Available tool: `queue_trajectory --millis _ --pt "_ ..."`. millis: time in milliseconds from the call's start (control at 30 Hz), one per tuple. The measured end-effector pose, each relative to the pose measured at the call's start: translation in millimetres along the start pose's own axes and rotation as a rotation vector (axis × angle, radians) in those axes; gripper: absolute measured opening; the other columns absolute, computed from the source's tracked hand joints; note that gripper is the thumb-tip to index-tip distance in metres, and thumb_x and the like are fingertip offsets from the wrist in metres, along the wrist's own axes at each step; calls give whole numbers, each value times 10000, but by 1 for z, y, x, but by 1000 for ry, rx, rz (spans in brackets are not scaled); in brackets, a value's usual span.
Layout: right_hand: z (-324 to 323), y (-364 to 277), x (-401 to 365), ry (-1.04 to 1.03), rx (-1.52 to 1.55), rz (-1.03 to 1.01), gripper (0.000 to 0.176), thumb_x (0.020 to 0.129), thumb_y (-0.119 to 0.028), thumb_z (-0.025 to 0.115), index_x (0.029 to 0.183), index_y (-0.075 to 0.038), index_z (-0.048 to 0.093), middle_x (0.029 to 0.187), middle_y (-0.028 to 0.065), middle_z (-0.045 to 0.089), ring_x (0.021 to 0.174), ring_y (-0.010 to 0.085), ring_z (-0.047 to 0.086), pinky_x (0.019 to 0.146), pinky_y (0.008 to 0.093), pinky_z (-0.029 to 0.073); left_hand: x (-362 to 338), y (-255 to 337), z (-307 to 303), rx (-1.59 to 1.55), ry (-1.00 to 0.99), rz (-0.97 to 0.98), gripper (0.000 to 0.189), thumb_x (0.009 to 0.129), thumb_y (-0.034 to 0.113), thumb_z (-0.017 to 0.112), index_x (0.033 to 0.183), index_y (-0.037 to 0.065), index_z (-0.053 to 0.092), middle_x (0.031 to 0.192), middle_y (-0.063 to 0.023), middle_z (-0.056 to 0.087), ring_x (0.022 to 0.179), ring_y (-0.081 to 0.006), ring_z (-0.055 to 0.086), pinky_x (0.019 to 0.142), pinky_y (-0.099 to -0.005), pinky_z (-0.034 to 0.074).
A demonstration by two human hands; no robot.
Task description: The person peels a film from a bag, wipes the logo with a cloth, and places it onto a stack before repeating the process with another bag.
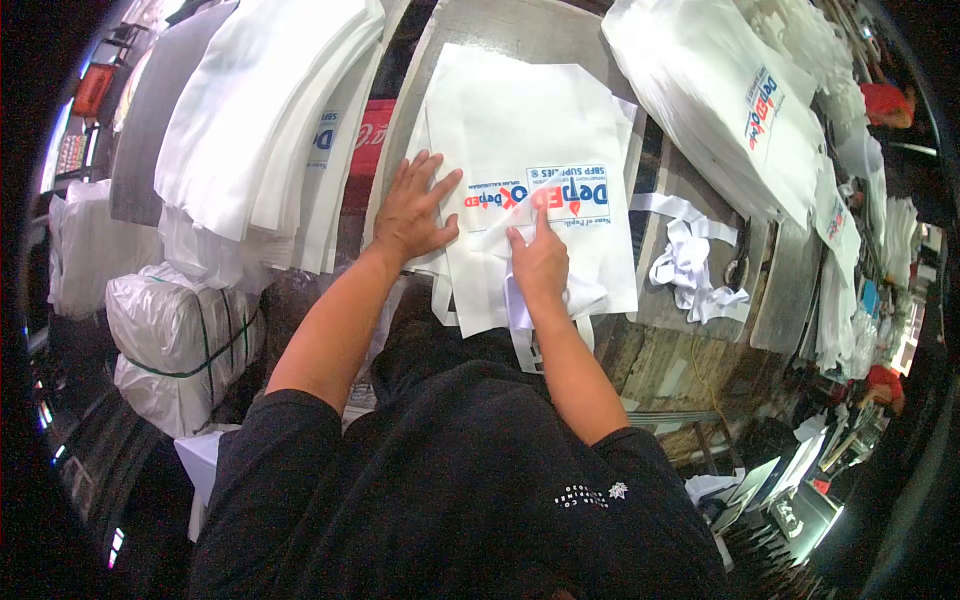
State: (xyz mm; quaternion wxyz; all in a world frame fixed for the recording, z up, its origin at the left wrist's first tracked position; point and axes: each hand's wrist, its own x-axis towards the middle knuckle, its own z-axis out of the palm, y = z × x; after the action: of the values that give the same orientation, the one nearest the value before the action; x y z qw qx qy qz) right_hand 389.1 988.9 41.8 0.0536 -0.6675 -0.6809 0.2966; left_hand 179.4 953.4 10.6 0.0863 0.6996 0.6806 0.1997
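White bag point(540, 120) w/ blue-red logo point(562, 194) (upside down); left hand point(415, 212) flat open, right hand point(540, 265) gripping strap point(519, 312).

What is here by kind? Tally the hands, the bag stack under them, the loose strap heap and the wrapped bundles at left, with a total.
Hands: 2, left hand and right hand
Printed bag stack: 1
Loose strap heap: 1
Wrapped bundles: 2
Total: 6

table point(520, 25): grey, possibly metal | wrapped white bundles point(180, 340) left | floor point(90, 440): dark, dim
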Motion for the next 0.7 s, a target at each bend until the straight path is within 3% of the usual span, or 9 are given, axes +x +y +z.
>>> queue_trajectory --millis 133,233,333,433,500,633,700 --pt "0 1 -2 19 35 1 685 850 -284 707 1457 -136 426 966 276 671 914 461 641 811 496 499 0 0 1 -2 1 0 660 714 289 705 1345 172 553 1420 -160 430 1400 -349 340 1178 -498 250" --pt "3 1 -3 36 33 -4 678 850 -250 708 1451 -170 403 969 255 678 918 448 650 812 514 500 0 -1 2 2 4 5 655 718 295 704 1344 174 554 1422 -160 429 1402 -349 337 1180 -499 247" --pt "4 3 -3 18 13 32 633 846 -265 713 1406 -126 451 979 239 672 953 433 641 814 510 504 0 -1 3 0 -1 -2 650 722 295 702 1343 174 555 1424 -160 429 1402 -350 337 1181 -503 242" --pt "2 10 0 113 -63 -86 639 799 -291 764 1341 -84 497 1120 212 626 1005 394 629 807 485 521 -1 -1 2 -10 3 2 647 723 293 700 1342 174 555 1425 -160 429 1401 -351 338 1183 -506 238" --pt "-7 13 7 81 -144 -115 709 727 -327 825 1307 -72 506 1304 182 503 1031 350 621 813 456 539 -1 -2 3 -6 5 4 648 722 293 701 1342 174 556 1424 -160 429 1401 -351 339 1183 -506 237" --pt "-15 20 22 91 -136 -204 779 671 -347 861 1307 -80 497 1429 174 376 1066 328 622 827 434 550 0 -1 3 11 -2 0 649 717 291 703 1339 173 559 1424 -161 428 1400 -350 339 1185 -504 234" --pt "-18 21 28 113 -120 -345 885 664 -358 862 1395 -87 443 1548 149 264 1093 322 625 839 427 554 0 -1 3 6 -2 0 647 717 289 702 1338 173 560 1425 -160 427 1401 -349 337 1186 -502 233"
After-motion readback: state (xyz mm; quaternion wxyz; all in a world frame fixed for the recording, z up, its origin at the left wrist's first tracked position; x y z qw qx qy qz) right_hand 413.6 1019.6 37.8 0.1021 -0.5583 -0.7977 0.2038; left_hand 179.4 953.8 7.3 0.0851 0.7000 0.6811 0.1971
